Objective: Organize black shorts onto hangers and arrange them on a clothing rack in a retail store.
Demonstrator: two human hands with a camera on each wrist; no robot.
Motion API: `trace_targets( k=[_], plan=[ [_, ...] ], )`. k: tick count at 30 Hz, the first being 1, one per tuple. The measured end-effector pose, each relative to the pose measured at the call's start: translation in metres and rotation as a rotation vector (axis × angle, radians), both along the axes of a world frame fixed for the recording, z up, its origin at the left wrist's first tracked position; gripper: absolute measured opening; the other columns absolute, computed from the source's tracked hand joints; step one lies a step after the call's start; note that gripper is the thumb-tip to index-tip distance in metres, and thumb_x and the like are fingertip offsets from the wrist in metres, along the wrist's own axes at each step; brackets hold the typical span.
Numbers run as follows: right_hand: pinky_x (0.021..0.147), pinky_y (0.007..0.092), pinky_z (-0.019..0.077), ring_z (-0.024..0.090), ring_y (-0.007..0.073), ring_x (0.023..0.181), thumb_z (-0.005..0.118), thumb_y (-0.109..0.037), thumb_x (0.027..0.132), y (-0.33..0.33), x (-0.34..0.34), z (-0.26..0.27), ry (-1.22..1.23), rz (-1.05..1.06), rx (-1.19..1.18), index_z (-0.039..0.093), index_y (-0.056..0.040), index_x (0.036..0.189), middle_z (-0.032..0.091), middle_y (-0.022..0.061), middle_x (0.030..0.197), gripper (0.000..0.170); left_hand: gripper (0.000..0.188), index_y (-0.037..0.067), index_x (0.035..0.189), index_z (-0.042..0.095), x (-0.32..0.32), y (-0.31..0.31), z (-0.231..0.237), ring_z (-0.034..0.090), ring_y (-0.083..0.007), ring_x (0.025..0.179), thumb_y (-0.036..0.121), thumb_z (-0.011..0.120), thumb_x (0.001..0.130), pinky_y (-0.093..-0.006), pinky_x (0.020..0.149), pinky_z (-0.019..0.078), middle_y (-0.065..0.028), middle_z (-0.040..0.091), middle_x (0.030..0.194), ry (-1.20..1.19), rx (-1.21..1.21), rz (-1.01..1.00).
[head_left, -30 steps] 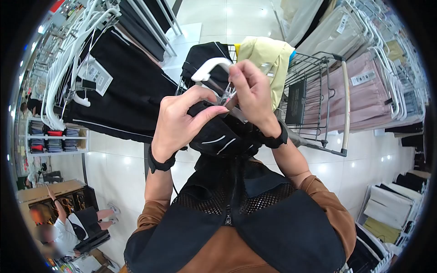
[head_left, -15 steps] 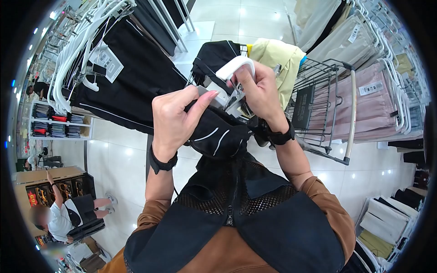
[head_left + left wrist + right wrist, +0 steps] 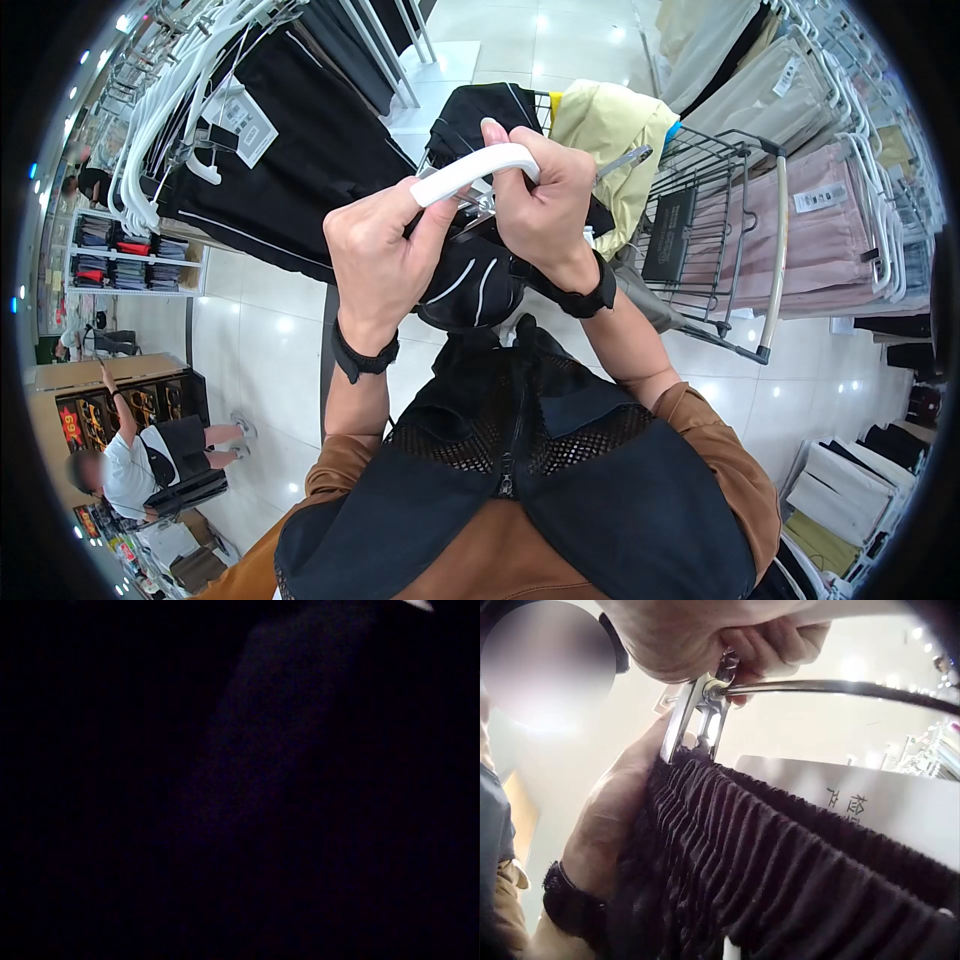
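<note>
- Head view: the left hand (image 3: pixel 380 250) is closed, fingers curled, at the waistband of a black garment with white stripes (image 3: pixel 470 295); the right wrist view shows it gripping that fabric from the side.
- The right hand (image 3: pixel 545 200) is also closed, its fingers curled round part of a clip hanger whose white hook (image 3: pixel 475 172) arches across the gap between the two hands.
- Right wrist view: a metal clip (image 3: pixel 682 724) sits at the upper edge of the gathered waistband (image 3: pixel 727 825), just below the right hand's fingers, and a thin metal rod (image 3: pixel 810 686) runs sideways from it.
- Behind the waistband is a white card with dark characters (image 3: pixel 840 795).
- Head view: another metal clip (image 3: pixel 625 160) sticks out beyond the right hand, over a pale yellow garment (image 3: pixel 610 120) in a wire shopping cart (image 3: pixel 778 230).
- A black garment with a thin pale line (image 3: pixel 480 108) lies beside the yellow one.
- Black trousers with pale piping (image 3: pixel 290 140) hang on the left, with a white price tag (image 3: pixel 240 125) near the top; pink trousers (image 3: pixel 800 230) hang on the right, beyond the cart.
- Each wrist wears a black band.
- Left wrist view: nearly all dark, so nothing in it can be identified.
</note>
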State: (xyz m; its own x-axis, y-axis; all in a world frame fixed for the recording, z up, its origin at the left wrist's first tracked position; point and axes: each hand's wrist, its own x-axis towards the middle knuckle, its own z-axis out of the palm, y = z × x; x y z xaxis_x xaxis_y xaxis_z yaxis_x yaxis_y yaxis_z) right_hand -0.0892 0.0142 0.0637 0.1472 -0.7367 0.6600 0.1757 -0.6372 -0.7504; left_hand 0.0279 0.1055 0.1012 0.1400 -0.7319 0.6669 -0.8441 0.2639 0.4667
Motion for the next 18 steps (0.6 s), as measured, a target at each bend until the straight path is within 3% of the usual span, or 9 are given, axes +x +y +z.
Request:
trace_targets(
  k=[1,2,5,6,10,18],
  plan=[
    [0.042,0.0285,0.0212,0.026,0.0073,0.047,0.062,-0.006,0.09,0.0,0.002,0.001,0.008,-0.017,-0.03,0.046,0.0005,0.059,0.032,0.0022,0.049,0.036,0.016,0.002,0.073,0.065,0.0,0.001,0.0,0.045,-0.0212,0.041,0.013,0.072,0.082,-0.0304,0.042,0.0332,-0.0092,0.048,0.052,0.022,-0.058,0.014],
    [0.04,0.03,0.0238,0.027,0.0114,0.044,0.064,-0.006,0.088,-0.001,0.002,0.001,0.017,-0.043,-0.059,0.048,0.0007,0.059,0.034,0.0091,0.047,0.033,0.016,0.002,0.073,0.065,0.001,0.002,0.0,0.045,-0.0212,0.041,0.013,0.072,0.082,-0.0304,0.042,0.0332,-0.0092,0.048,0.052,0.022,-0.058,0.014],
    [0.04,0.0302,0.0237,0.027,0.011,0.045,0.064,-0.005,0.087,0.0,0.005,0.005,-0.035,-0.042,-0.027,0.047,0.0009,0.058,0.034,0.009,0.047,0.034,0.011,0.002,0.078,0.068,0.005,0.009,0.001,0.048,-0.0219,0.043,0.012,0.073,0.081,-0.0298,0.043,0.0352,-0.0096,0.05,0.054,-0.039,0.011,0.08],
    [0.042,0.0269,0.0184,0.024,0.0026,0.05,0.06,-0.002,0.09,0.001,0.007,0.006,-0.054,-0.02,-0.03,0.039,-0.0026,0.055,0.03,-0.0042,0.05,0.041,0.013,0.001,0.074,0.065,0.003,0.009,0.001,0.047,-0.0224,0.043,0.01,0.072,0.08,-0.0302,0.043,0.0349,-0.0097,0.049,0.053,-0.012,-0.026,0.059],
    [0.042,0.0273,0.0191,0.025,0.0032,0.05,0.062,-0.003,0.089,0.014,0.015,0.005,0.027,0.091,-0.003,0.039,-0.0022,0.055,0.031,-0.0027,0.049,0.04,0.018,0.0,0.066,0.057,0.006,0.011,-0.001,0.046,-0.0243,0.043,0.007,0.07,0.077,-0.0315,0.043,0.0338,-0.0104,0.046,0.052,0.022,-0.086,0.021],
    [0.042,0.0274,0.0228,0.03,0.0055,0.048,0.06,-0.001,0.084,0.031,0.032,0.0,0.084,0.187,0.035,0.044,-0.0001,0.06,0.036,0.0026,0.049,0.03,0.019,-0.002,0.066,0.055,0.02,0.029,-0.009,0.042,-0.0232,0.042,0.004,0.068,0.079,-0.0308,0.043,0.0319,-0.0104,0.043,0.052,0.079,-0.061,0.092]
  ],
)
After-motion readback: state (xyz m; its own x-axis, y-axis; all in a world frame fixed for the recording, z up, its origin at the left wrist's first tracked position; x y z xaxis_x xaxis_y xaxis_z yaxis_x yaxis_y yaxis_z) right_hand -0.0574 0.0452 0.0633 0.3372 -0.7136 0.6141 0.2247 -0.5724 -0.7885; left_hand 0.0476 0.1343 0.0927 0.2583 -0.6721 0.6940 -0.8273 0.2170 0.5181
